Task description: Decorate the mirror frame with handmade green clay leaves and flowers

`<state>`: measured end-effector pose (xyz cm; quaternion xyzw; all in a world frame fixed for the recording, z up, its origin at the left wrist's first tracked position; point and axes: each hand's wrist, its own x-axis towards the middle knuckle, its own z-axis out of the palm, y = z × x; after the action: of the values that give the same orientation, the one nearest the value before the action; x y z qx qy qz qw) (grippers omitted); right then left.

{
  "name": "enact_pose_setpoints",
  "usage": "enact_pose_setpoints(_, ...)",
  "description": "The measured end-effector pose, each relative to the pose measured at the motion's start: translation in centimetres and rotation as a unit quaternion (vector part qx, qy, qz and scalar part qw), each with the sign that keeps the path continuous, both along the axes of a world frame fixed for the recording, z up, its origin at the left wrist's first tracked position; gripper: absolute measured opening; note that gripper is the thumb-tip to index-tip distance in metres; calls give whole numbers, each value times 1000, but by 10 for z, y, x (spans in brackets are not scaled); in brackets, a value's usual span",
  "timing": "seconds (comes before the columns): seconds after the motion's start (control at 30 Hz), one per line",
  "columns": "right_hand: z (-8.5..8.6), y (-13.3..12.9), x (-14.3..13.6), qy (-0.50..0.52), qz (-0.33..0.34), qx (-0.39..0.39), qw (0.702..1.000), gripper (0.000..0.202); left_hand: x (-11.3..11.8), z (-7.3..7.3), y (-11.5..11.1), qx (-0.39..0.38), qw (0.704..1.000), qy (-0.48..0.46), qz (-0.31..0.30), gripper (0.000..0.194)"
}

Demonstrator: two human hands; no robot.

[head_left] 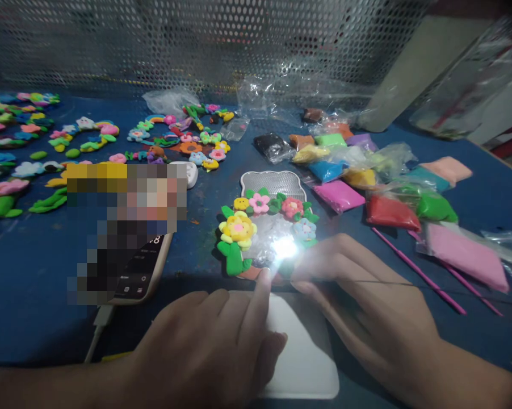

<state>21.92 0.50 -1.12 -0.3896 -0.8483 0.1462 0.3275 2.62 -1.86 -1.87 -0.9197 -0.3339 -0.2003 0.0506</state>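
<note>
left hand at flower wreath, index extended — right hand at its edge, grip unclear

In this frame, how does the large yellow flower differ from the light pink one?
The yellow flower is larger; the pink flower is smaller. The yellow flower is on the left side of the flowered frame, the pink flower along its top. Both have rounded petals around a centre.

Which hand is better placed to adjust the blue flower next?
Right, most likely. The right hand has fingertips just below the blue flower; the left hand is at the bottom of the flowered frame, farther away.
</note>
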Motion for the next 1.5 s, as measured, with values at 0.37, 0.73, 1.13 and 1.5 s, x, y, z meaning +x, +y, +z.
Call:
enact_pose_setpoints(0.37,0,-1,1,5,-4,0,1000,14,-1,-3,0,-6,1000,7,5,29)
enact_pose_setpoints(0.73,-2,-3,3,-13,-14,11,1000,14,-2,-3,-1,1,1000,6,-3,28)
enact_pose_setpoints(1.13,-2,-3,4,-7,-1,2,1000,16,0,-1,0,-4,1000,10,2,26)
enact_pose_setpoints(1.5,-1,-3,0,-38,-23,54,998,18,0,-4,1,0,1000,18,1,29)
